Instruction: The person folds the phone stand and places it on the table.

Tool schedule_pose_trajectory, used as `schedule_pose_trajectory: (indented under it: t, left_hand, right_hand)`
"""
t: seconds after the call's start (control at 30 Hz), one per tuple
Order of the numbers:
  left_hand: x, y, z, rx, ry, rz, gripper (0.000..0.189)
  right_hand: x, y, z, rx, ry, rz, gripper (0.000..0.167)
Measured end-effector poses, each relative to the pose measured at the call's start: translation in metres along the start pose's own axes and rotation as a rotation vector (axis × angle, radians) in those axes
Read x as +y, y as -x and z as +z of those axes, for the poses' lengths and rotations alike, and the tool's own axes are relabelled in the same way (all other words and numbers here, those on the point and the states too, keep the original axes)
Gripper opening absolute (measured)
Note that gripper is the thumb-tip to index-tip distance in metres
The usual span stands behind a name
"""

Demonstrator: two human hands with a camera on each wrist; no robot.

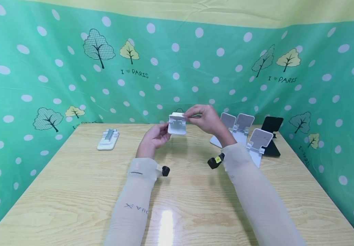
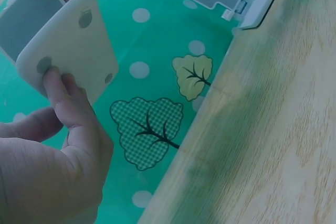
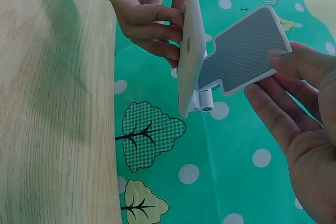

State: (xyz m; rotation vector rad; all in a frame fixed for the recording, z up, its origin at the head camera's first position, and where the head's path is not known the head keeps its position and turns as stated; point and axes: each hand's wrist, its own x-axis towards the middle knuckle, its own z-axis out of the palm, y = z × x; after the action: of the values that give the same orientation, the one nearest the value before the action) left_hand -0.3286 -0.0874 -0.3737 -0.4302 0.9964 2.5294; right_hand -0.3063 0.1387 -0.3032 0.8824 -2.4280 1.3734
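Note:
Both hands hold a white folding phone stand above the table's far half. My left hand grips its base plate, whose underside has round grey pads. In the right wrist view, the left fingers curl against that base. My right hand pinches the edge of the grey-padded holder plate, thumb on its face and fingers behind. This plate stands tilted away from the base, and a white hinge shows between them.
At the right stand several unfolded white phone stands and a black one. Another white stand lies folded at the left. A green dotted curtain hangs behind the wooden table.

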Motion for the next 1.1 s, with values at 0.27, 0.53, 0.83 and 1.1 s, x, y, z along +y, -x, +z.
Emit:
schedule_pose_trajectory:
  t: [0.27, 0.53, 0.83, 1.1]
  left_hand:
    - [0.0007, -0.0012, -0.0007, -0.015, -0.016, -0.005, 0.009]
    - [0.0026, -0.0037, -0.0020, -0.028, 0.026, -0.009, 0.014]
    - [0.0024, -0.0042, -0.0036, -0.037, -0.039, 0.012, 0.013]
    - [0.0037, -0.0031, -0.0029, -0.026, -0.070, 0.005, 0.014]
  right_hand:
    - [0.0019, 0.0032, 0.0016, -0.010, 0.046, -0.104, 0.013]
    - [0.0046, 0.0063, 0.0047, -0.049, 0.070, -0.176, 0.013]
    - [0.0035, 0.0080, 0.0062, -0.089, 0.109, -0.193, 0.015]
    - [0.0002, 0.0096, 0.0084, -0.127, 0.176, -0.213, 0.016]
